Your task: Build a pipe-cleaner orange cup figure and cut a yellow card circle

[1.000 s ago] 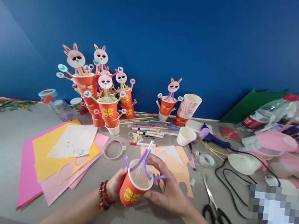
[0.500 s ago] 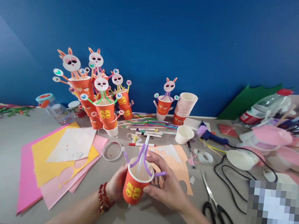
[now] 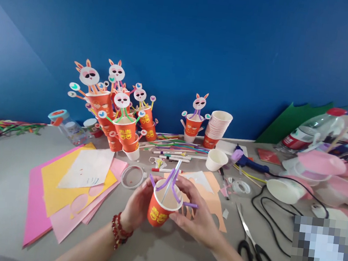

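A red paper cup with gold characters is held between both hands above the grey table, tilted slightly so its mouth faces me. My left hand wraps the cup's left side, its fingertips partly hidden behind it. My right hand grips the right side, thumb at the front and fingers behind. Purple pipe cleaners bend up inside the cup and out over its rim. A pale, thin straw-like stick rises from the cup's middle.
Cups with rabbit faces stand at the back left, a stack of paper cups at the back. Coloured paper sheets lie left; scissors, a glue gun and its looping cord lie right. A tape roll is near my left hand.
The cup has tipped and risen a little in my hands, and the stick's lower end no longer shows beneath it. My left fingers have come up nearer the rim. The view has shifted slightly.
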Available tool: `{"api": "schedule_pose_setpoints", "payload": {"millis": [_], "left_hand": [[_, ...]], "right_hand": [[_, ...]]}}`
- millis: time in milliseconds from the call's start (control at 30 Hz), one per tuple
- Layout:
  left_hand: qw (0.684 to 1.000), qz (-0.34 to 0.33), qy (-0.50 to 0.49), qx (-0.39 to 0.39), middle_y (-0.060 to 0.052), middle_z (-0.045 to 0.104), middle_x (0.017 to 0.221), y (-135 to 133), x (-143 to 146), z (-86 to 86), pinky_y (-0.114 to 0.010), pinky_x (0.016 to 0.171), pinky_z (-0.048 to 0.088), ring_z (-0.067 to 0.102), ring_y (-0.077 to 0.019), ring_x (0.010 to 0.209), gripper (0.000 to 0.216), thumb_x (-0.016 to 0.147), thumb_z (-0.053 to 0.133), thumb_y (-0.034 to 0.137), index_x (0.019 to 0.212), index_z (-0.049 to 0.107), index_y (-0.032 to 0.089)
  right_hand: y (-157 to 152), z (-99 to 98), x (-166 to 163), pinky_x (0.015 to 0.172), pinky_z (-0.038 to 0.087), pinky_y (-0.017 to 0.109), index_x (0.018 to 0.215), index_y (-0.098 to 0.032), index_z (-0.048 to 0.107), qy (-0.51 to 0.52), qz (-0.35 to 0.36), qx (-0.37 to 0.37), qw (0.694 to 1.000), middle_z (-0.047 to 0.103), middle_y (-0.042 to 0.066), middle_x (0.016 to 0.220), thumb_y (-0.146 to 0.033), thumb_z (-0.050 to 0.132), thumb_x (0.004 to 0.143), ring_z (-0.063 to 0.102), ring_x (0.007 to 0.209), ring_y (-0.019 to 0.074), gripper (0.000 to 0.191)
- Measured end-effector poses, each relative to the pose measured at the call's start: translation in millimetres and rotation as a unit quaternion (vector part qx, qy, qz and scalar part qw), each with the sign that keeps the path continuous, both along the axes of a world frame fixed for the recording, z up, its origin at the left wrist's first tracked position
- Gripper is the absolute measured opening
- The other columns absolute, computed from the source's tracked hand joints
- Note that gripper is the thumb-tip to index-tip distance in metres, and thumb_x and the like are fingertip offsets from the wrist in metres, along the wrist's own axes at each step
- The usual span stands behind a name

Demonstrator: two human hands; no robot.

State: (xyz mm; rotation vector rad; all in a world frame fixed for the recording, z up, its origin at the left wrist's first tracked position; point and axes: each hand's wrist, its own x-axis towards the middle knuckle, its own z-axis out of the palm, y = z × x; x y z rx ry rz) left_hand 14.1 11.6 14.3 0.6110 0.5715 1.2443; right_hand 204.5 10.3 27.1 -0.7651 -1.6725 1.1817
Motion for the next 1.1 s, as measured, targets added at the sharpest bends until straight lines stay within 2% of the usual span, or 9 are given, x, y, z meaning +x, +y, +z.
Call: {"api": "schedule_pose_setpoints", "payload": {"millis": [133,200,300,400,500,633,833,1100], "left_hand": [[0.998,-0.006,0.045,0.054,-0.011,0.065,0.127,-6.9,-1.1,-1.3,-0.041,0.105,0.041,0.055,-0.0341,0.123,0.052,0.081,0.070,0.049,0.124,0.064,0.019],[0.995,-0.013,0.068,0.068,-0.011,0.064,0.130,-10.4,-1.7,-5.0,-0.041,0.106,0.040,0.052,-0.0349,0.126,0.058,0.078,0.075,0.046,0.128,0.061,0.020],[0.995,-0.005,0.083,0.052,-0.010,0.066,0.128,-12.0,-2.7,-12.0,-0.038,0.103,0.043,0.055,-0.0328,0.124,0.053,0.079,0.076,0.041,0.127,0.063,0.022],[0.995,0.037,0.091,0.029,-0.008,0.069,0.121,-9.5,-4.4,-17.9,-0.033,0.097,0.048,0.061,-0.0289,0.117,0.043,0.081,0.073,0.042,0.119,0.069,0.021],[0.992,0.060,0.106,0.024,-0.006,0.072,0.114,-7.0,-6.2,-21.2,-0.031,0.092,0.050,0.065,-0.0251,0.106,0.037,0.083,0.072,0.041,0.114,0.071,0.021],[0.993,0.042,0.109,0.033,-0.007,0.073,0.112,-6.9,-7.3,-22.4,-0.033,0.087,0.053,0.068,-0.0249,0.097,0.043,0.084,0.069,0.047,0.118,0.069,0.021],[0.988,0.045,0.134,0.060,-0.007,0.073,0.118,-8.6,-8.6,-20.4,-0.030,0.095,0.050,0.067,-0.0240,0.108,0.041,0.084,0.070,0.045,0.118,0.070,0.022],[0.985,0.028,0.146,0.084,-0.007,0.074,0.115,-7.9,-8.5,-9.8,-0.028,0.090,0.053,0.068,-0.0232,0.104,0.044,0.081,0.073,0.047,0.117,0.071,0.022]], "right_hand": [[0.6,1.3,0.5,0.106,0.045,0.044,0.139,-0.027,0.043,-0.002,0.001,-0.001,1.000,0.048,0.012,0.143,-0.034,0.071,0.084,0.050,0.130,0.0290,0.063],[0.6,-0.4,1.1,0.105,0.046,0.044,0.140,-0.027,0.042,-0.016,-0.014,-0.003,1.000,0.048,0.012,0.143,-0.035,0.073,0.084,0.051,0.129,0.0293,0.064],[1.1,-1.8,2.3,0.101,0.049,0.043,0.140,-0.028,0.042,-0.027,-0.027,-0.002,0.999,0.052,0.012,0.139,-0.036,0.074,0.083,0.054,0.124,0.0284,0.066],[4.1,2.5,4.6,0.097,0.051,0.040,0.141,-0.030,0.042,-0.032,-0.022,0.035,0.999,0.056,0.011,0.132,-0.032,0.074,0.084,0.058,0.117,0.0260,0.065],[9.3,9.4,8.6,0.095,0.051,0.038,0.131,-0.030,0.054,-0.046,-0.036,0.106,0.993,0.059,0.009,0.124,-0.026,0.073,0.084,0.059,0.113,0.0247,0.050],[13.6,12.8,13.6,0.092,0.051,0.035,0.112,-0.027,0.067,-0.044,-0.023,0.174,0.983,0.060,0.008,0.112,-0.019,0.071,0.085,0.061,0.106,0.0226,0.029],[12.2,11.5,16.3,0.087,0.051,0.033,0.105,-0.025,0.069,-0.030,0.005,0.192,0.981,0.061,0.007,0.108,-0.014,0.067,0.086,0.062,0.100,0.0209,0.023],[13.7,12.5,18.2,0.084,0.049,0.035,0.099,-0.023,0.067,-0.042,0.031,0.195,0.979,0.064,0.006,0.099,-0.013,0.066,0.086,0.062,0.094,0.0205,0.016]]}}
